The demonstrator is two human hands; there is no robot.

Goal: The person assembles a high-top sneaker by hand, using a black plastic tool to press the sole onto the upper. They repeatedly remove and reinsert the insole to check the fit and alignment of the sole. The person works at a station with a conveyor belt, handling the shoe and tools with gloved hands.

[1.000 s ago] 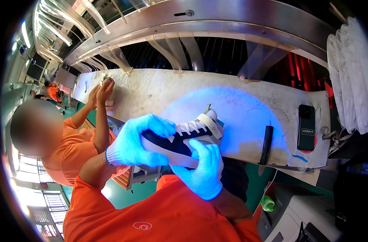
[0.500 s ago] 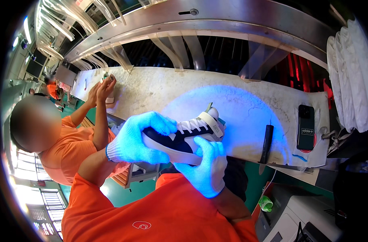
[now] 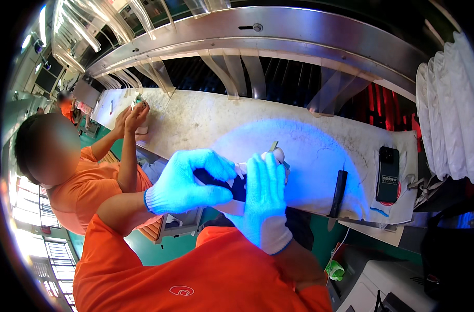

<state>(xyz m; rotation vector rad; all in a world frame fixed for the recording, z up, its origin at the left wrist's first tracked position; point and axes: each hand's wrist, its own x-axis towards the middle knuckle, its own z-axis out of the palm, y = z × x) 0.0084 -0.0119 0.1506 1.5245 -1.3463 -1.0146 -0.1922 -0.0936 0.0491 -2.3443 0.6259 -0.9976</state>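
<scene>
Between my gloved hands is a dark and white sneaker (image 3: 239, 190), held above the near edge of the workbench. Its toe end points toward my left hand (image 3: 189, 182), whose curved fingers and thumb clasp it from either side. Flat across the laces and the ankle strap lies my right hand (image 3: 264, 204), fingers stretched out and pointing away from me. That hand hides most of the upper; a strip of white sole and the pull tab at the heel still show. Both knitted gloves look bright blue under the light.
A blue-lit patch covers part of the worn workbench (image 3: 193, 117). To the right lie a black-handled blade tool (image 3: 339, 193) and a dark phone (image 3: 387, 174). White ribbed fabric (image 3: 447, 112) hangs beyond. At left, a co-worker in orange (image 3: 99, 187) handles something small.
My right hand has moved from the side of the sole up over the shoe, and its fingers have straightened across the laces and strap. The left hand keeps its hold.
</scene>
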